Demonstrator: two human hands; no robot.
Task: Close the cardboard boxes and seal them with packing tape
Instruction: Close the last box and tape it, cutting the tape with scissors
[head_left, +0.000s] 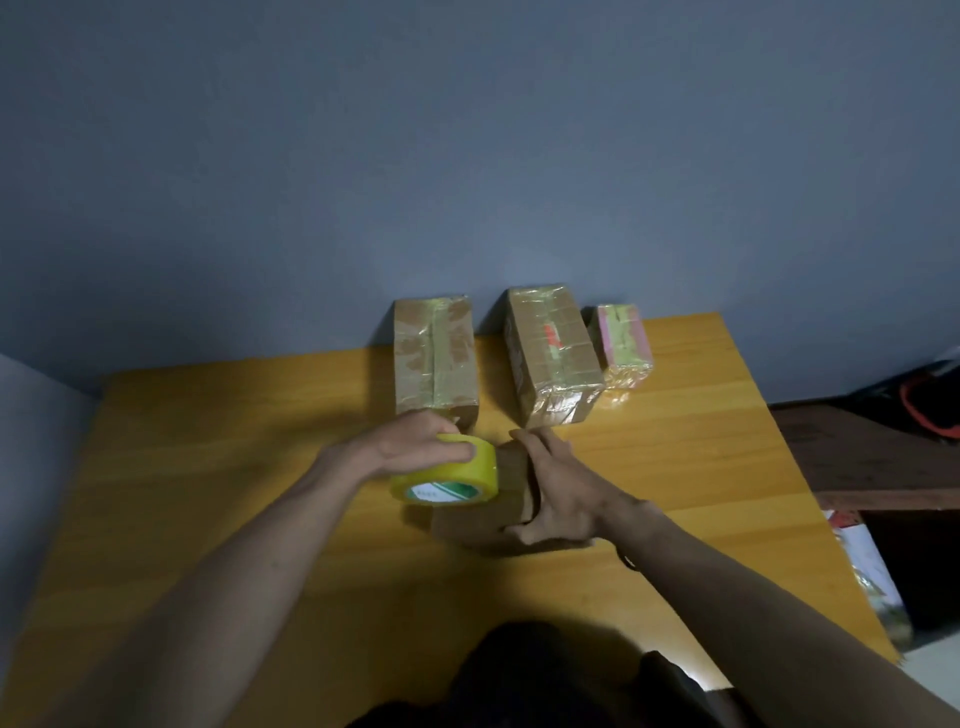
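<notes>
A small brown cardboard box (480, 522) lies on the yellow wooden table (218, 467), right in front of me. My left hand (415, 441) grips a yellow roll of packing tape (448, 475) from above, and the roll sits against the box's left top. My right hand (558, 483) lies over the box's right side, fingers stretched along its top and thumb at the near edge. Much of the box is hidden by the roll and my right hand. Whether a strip of tape runs from the roll onto the box cannot be made out.
Three taped parcels stand at the table's far edge against the blue wall: a brown box (435, 358), a taller brown box (553, 356), and a small pink one (623, 345). A dark wooden shelf (872, 457) with bags stands to the right.
</notes>
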